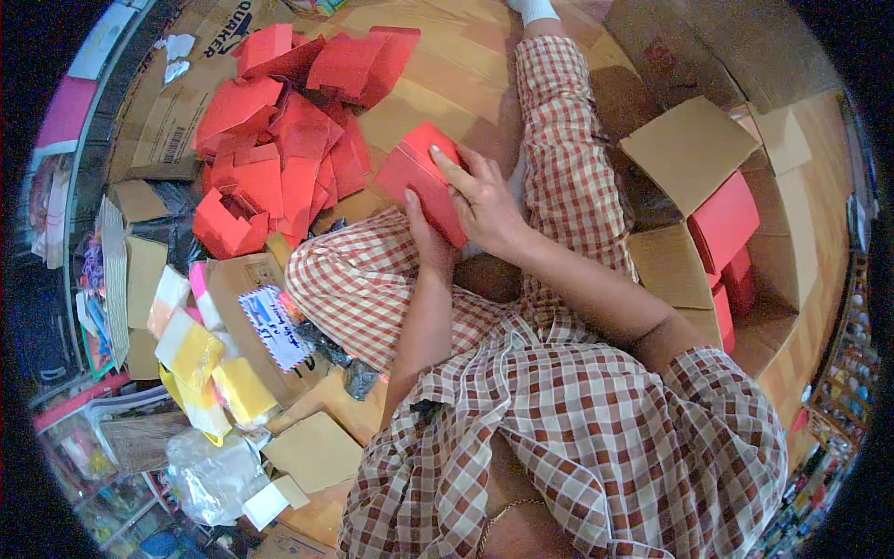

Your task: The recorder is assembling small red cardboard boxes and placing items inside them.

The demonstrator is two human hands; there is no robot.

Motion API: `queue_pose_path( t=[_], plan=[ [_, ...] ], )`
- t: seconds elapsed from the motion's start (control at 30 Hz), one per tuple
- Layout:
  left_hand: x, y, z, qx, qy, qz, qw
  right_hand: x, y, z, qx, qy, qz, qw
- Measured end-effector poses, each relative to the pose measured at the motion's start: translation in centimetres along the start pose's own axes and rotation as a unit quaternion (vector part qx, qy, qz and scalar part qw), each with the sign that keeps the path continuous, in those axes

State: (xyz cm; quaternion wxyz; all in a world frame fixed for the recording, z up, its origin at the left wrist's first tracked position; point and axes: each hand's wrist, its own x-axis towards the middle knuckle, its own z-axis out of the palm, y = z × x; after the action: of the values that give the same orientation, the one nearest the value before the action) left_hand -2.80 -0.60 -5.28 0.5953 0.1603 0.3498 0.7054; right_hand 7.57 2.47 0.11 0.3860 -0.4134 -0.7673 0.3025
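We see a heap of flat and half-folded red cartons (pixel 279 140) on the wooden floor (pixel 466 74), ahead and to the left. To the right stands an open brown cardboard box (pixel 694 140) with finished red boxes (pixel 726 224) packed inside. At lower left lie yellow packets (pixel 200 359), a clear plastic bag (pixel 214 475) and brown cardboard pieces (pixel 317 452).
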Motion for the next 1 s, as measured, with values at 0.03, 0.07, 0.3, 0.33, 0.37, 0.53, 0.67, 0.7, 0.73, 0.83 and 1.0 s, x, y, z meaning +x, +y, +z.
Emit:
queue_pose_path(
  t=[0.03, 0.07, 0.3, 0.33, 0.37, 0.53, 0.67, 0.7, 0.73, 0.83, 1.0],
  plan=[
    [0.0, -0.1, 0.0, 0.003, -0.004, 0.000, 1.000, 0.0, 0.0, 0.1, -0.014, -0.002, -0.002, 1.000],
    [0.0, -0.1, 0.0, 0.008, 0.023, -0.015, 1.000, 0.0, -0.1, 0.2, -0.031, -0.010, 0.010, 0.999],
    [-0.6, 0.7, 0.6, -0.037, -0.024, 0.002, 0.999, -0.6, -1.5, 0.3, -0.124, -0.049, -0.002, 0.991],
    [-0.6, 0.9, 0.6, -0.043, -0.019, 0.006, 0.999, -0.7, -2.0, 0.3, -0.136, -0.054, -0.004, 0.989],
    [-0.5, 1.2, 0.6, -0.046, -0.013, 0.008, 0.999, -0.6, -2.4, 0.4, -0.156, -0.052, -0.007, 0.986],
    [-0.1, 1.5, -0.3, -0.020, 0.022, 0.036, 0.999, -0.6, -3.7, 0.7, -0.157, -0.070, -0.018, 0.985],
    [-0.1, 1.7, -1.3, 0.006, 0.055, 0.056, 0.997, 0.2, -1.9, -1.2, -0.062, -0.022, -0.029, 0.997],
    [-0.1, 2.0, -1.5, 0.011, 0.066, 0.058, 0.996, 0.3, -1.5, -1.8, -0.030, -0.026, -0.002, 0.999],
    [-0.1, 2.1, -1.6, 0.016, 0.075, 0.060, 0.995, 0.3, -1.2, -2.4, 0.004, -0.006, 0.001, 1.000],
    [0.3, 2.6, -1.2, 0.039, 0.072, 0.069, 0.994, 0.7, -1.2, -3.9, -0.033, -0.082, 0.075, 0.993],
    [-0.4, 2.4, 0.6, 0.094, 0.025, 0.075, 0.992, 0.6, -2.1, -4.9, 0.006, -0.146, 0.126, 0.981]
  ],
)
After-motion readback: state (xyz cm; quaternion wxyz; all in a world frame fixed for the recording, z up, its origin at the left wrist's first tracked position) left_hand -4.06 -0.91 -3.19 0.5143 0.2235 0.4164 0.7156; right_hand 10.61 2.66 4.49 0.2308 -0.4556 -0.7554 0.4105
